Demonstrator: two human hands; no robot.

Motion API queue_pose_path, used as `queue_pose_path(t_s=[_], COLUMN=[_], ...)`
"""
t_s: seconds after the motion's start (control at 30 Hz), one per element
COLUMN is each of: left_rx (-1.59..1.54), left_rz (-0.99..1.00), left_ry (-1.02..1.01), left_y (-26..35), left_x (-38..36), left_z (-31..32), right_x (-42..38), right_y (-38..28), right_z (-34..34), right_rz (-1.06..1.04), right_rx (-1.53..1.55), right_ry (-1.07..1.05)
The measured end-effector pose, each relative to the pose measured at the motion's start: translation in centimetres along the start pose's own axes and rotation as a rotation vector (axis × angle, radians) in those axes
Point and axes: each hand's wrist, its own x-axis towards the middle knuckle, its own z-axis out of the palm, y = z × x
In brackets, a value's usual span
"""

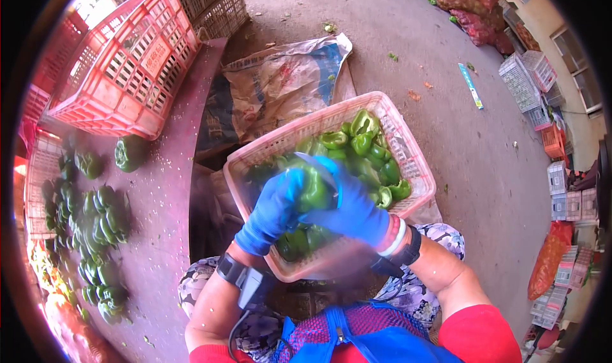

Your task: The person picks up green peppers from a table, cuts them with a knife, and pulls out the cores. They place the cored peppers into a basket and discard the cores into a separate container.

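- Head view: we hold one green pepper [313,191] between both gloved hands, just above the pink basket [408,130] that rests on our lap.
- Our left hand [271,213], in a blue glove, is closed around the pepper's left side, fingers curled over it.
- Our right hand [354,207], also gloved in blue, is closed on the pepper's right side and appears to pinch a small blade [315,166] whose tip lies at the top of the pepper; we cannot tell how firmly the blade is gripped.
- The basket holds more peppers [366,143], piled loosely toward its far end.
- To our left, a reddish table [169,191] carries a heap of cut peppers [95,229] and a single pepper [129,152] apart from it, near a tilted red crate [121,57].
- A printed sack [280,82] lies on the concrete beyond the basket.
- Handling, as we judge it: the pepper is light, hollow and fairly stiff, with a glossy skin that may slip under wet gloves.
- Hard squeezing would likely crack the walls; best hold is around the broad shoulders, palm cupping the body, fingers clear of the blade.
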Motion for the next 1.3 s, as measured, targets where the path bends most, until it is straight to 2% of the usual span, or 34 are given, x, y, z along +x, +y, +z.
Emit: queue_pose_path(t_s=[0.03, 0.17, 0.23, 0.33, 0.4, 0.43, 0.57, 0.67, 0.77, 0.87, 0.9, 1.0, 1.13, 1.17, 1.27, 1.3], left_rx=[-0.132, -0.136, -0.197, -0.248, -0.294, -0.316, -0.099, -0.079, -0.059, -0.137, -0.207, -0.031, 0.181, 0.177, 0.827, 0.736], left_rz=[-0.125, -0.139, -0.122, -0.122, -0.156, -0.241, -0.349, -0.426, -0.409, -0.29, -0.313, -0.33, -0.25, -0.316, -0.042, -0.08], left_ry=[-0.012, -0.158, -0.131, -0.137, -0.159, -0.167, -0.224, -0.261, -0.268, -0.25, -0.231, -0.197, -0.1, -0.055, 0.078, 0.103], left_y=[0.4, 1.1, 0.4, 0.5, 0.6, 0.8, 1.8, 1.6, 1.9, 0.9, 1.0, 0.5, -1.2, -0.4, -3.1, -3.7], left_x=[-0.5, -0.4, -0.6, -0.2, -0.1, -0.3, -0.5, -0.5, -0.7, -0.8, -0.8, -0.7, -1.0, -1.1, -0.9, -0.9], left_z=[0.1, -0.5, -0.4, -0.9, -1.6, -1.9, -2.1, -2.2, -1.9, -1.4, -1.3, -1.1, -0.5, 0.1, 0.5, 0.7], right_x=[0.1, 0.4, 1.0, 1.8, 1.8, 1.7, 1.2, 1.2, 1.2, 1.9, 1.5, 0.0, -2.2, -2.4, -3.3, -3.6], right_y=[-0.1, -0.2, -0.2, -0.2, 0.1, 0.3, 0.3, 0.6, 0.6, -0.3, 0.1, 1.3, 1.7, 1.8, 0.0, 0.0], right_z=[-0.2, -0.9, -1.3, -3.1, -3.2, -3.3, -3.3, -3.3, -3.9, -4.4, -4.1, -2.5, 0.2, 0.6, 1.2, 1.5], right_rz=[-0.002, -0.057, -0.071, 0.091, 0.086, 0.08, 0.157, 0.104, 0.139, 0.184, 0.123, 0.11, 0.24, 0.275, 0.264, 0.252], right_rx=[0.043, 0.124, 0.215, 0.18, 0.157, 0.099, 0.035, -0.003, 0.013, 0.064, -0.019, -0.155, -0.249, -0.233, -0.396, -0.421], right_ry=[-0.018, -0.069, -0.09, -0.221, -0.231, -0.266, -0.372, -0.394, -0.441, -0.46, -0.405, -0.369, -0.285, -0.272, -0.31, -0.263])
